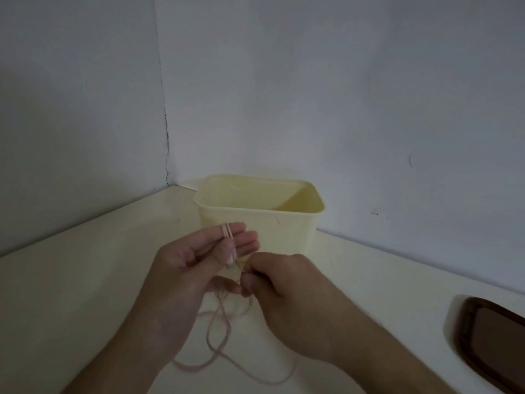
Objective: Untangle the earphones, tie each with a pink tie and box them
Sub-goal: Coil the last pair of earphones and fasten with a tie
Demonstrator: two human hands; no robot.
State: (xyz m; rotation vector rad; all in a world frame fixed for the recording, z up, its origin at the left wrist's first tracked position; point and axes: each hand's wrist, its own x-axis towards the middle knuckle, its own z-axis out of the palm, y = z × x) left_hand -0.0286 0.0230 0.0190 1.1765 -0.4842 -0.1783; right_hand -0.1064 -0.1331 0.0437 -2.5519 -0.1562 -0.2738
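A pale pink earphone cord (218, 331) hangs in loose loops from both hands down onto the cream table (85, 294). My left hand (196, 260) has its fingers stretched out, with cord wrapped across them near the fingertips and an earphone end dangling by the palm. My right hand (284, 280) is closed, pinching the cord between thumb and forefinger right beside the left thumb. Just behind the hands stands the cream-yellow open box (261, 211); its inside is mostly hidden. No separate pink tie can be made out.
The table sits in a corner between two grey-white walls, close behind the box. A dark brown tray or lid (494, 345) lies at the right edge of the table.
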